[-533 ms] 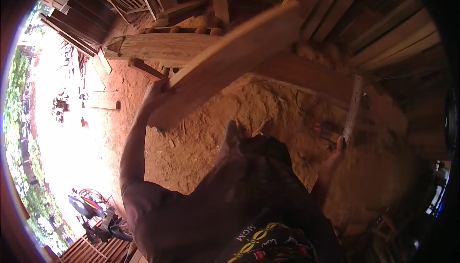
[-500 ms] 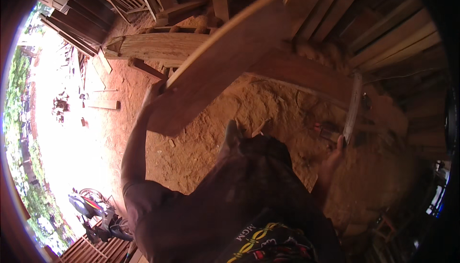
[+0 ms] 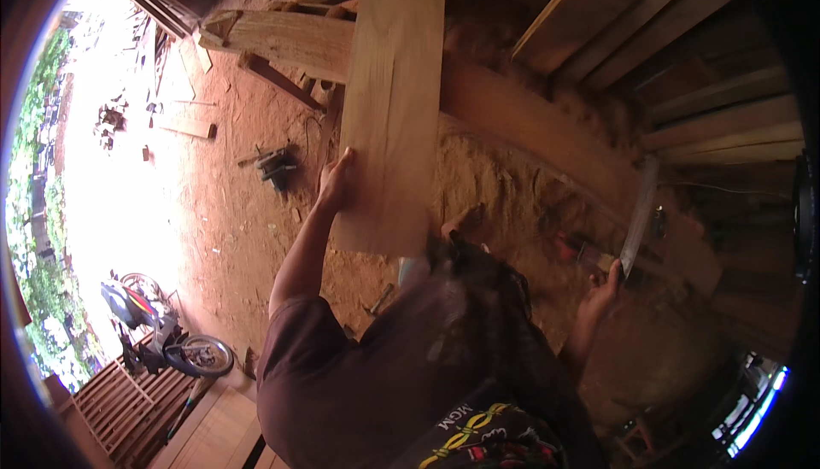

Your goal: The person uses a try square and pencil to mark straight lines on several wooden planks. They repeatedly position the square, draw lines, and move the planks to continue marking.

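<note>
My left hand [image 3: 336, 180] is closed on the left edge of a wide, smooth wooden board [image 3: 393, 102], near its close end. The board's face is turned up toward me, and its far end lies over a long wooden bench [image 3: 530, 123]. Whether the board rests on the bench I cannot tell. Off to the right, my right hand [image 3: 603, 292] grips the lower end of a narrow, straight, pale strip [image 3: 640, 217], which points away from me across the bench's right part. What the strip is made of is not plain.
A dark power tool [image 3: 275, 167] lies on the sandy ground left of the board. Planks [image 3: 615, 29] lean at the far right. A red object [image 3: 567, 247] sits below the bench. A motorcycle [image 3: 162, 325] stands at the lower left, beside slatted wood [image 3: 120, 409].
The board has swung from a slant with its far end to the right to nearly straight ahead, its face now showing. My left hand moved right with it. My right hand still grips the strip.
</note>
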`<state>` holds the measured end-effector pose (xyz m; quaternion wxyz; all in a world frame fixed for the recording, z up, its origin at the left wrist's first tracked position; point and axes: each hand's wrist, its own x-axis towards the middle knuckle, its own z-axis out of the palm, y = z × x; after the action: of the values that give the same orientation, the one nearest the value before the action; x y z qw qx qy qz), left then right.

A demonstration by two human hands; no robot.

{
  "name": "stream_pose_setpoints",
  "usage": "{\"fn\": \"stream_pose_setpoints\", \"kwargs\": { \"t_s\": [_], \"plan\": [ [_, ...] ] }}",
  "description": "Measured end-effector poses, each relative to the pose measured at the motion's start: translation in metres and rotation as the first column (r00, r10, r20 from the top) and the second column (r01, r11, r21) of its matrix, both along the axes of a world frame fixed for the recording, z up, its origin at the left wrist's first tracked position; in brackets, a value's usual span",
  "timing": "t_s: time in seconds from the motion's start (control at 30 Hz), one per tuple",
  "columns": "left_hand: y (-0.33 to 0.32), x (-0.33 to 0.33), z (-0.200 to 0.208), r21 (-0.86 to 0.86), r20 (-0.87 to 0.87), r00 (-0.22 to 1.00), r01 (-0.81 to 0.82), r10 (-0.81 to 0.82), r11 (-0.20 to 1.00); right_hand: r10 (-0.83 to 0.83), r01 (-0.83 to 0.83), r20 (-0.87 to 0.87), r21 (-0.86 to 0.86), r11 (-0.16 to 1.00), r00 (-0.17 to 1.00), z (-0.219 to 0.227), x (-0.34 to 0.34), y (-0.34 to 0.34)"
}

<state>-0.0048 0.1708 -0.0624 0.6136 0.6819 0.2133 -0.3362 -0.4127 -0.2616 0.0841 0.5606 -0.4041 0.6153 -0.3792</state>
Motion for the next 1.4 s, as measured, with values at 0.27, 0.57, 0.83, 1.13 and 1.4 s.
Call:
{"fn": "stream_pose_setpoints", "kwargs": {
  "t_s": [0.27,0.57,0.83,1.13,1.4],
  "plan": [
    [-0.109,-0.059,-0.006,0.031,0.18,0.984,0.012,-0.018,0.999,0.036,-0.036,-0.009,-0.049,0.998,0.999,-0.013,-0.017,-0.022],
    [-0.281,-0.134,0.013,-0.383,-0.093,0.944,0.26,-0.317,0.886,-0.129,0.094,-0.217,-0.164,0.982,0.968,-0.005,-0.079,0.006],
    [-0.343,-0.141,0.024,-0.27,-0.284,0.702,0.595,-0.654,0.757,-0.281,0.272,-0.095,-0.097,0.957,0.955,-0.029,-0.096,0.042],
    [-0.285,-0.096,0.047,0.045,0.158,0.352,0.931,-0.922,0.363,-0.059,-0.001,0.3,0.194,0.981,0.952,-0.059,-0.017,0.07],
    [-0.365,-0.073,0.085,0.621,0.551,-0.391,0.782,-0.737,0.049,-0.046,-0.077,0.363,0.318,0.945,0.93,-0.099,0.103,0.059]
  ]
}}
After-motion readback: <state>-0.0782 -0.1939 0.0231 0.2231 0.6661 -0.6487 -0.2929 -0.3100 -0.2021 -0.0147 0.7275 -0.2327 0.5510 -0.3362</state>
